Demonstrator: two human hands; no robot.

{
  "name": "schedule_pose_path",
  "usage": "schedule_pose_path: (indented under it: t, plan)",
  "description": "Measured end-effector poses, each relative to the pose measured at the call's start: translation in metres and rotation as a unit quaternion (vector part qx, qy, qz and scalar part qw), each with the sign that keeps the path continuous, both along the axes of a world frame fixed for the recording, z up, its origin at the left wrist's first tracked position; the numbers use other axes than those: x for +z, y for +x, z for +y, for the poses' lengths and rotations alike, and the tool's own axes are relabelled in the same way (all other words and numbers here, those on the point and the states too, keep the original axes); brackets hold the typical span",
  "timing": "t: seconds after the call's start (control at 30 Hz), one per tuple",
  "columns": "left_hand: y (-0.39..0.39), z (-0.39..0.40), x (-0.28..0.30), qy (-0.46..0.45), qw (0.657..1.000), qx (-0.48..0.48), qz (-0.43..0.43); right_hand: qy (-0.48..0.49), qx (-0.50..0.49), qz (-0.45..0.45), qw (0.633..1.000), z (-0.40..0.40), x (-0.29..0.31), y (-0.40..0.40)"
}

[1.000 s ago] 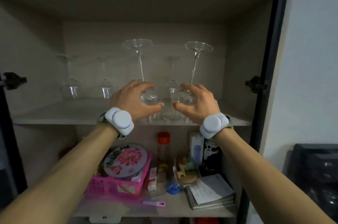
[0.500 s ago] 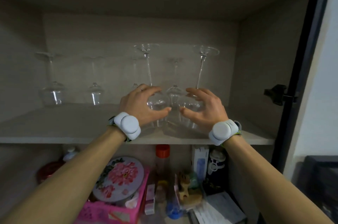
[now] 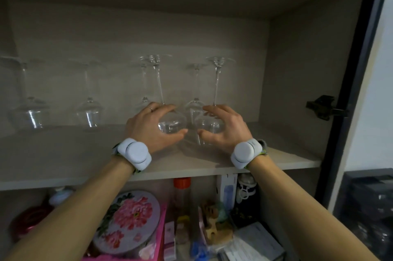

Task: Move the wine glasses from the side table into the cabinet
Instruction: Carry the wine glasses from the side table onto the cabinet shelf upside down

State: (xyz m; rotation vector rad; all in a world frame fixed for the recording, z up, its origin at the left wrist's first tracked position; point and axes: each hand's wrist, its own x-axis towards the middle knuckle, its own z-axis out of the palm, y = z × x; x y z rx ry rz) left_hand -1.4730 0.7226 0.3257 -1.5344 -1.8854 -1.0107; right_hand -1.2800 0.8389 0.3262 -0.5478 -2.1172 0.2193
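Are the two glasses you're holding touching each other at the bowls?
Apart. The head view shows a dark gap of shelf between the left glass and the right glass, each gripped by its own hand.

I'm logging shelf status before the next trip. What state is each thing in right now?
left hand: curled round an upside-down glass bowl.
right hand: curled round the neighbouring glass.
left glass: inverted, rim on the shelf.
right glass: inverted, rim on the shelf.
back glasses: inverted, standing free.
cabinet shelf: door open.
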Motion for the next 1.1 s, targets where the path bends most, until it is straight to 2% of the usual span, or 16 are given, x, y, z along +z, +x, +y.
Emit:
schedule_pose_path:
  t: [0.43,0.8,1.1]
  plan:
    - [-0.005,0.004,-0.006,0.056,0.998,0.025,0.021,0.004,0.025,-0.007,1.000,0.010,-0.004,-0.005]
    - [-0.005,0.001,-0.008,0.034,0.998,0.002,0.051,0.037,0.022,-0.026,0.999,0.007,-0.009,-0.007]
    - [-0.007,0.003,-0.008,0.006,0.999,-0.043,0.021,0.030,0.034,-0.032,0.998,0.008,-0.009,-0.006]
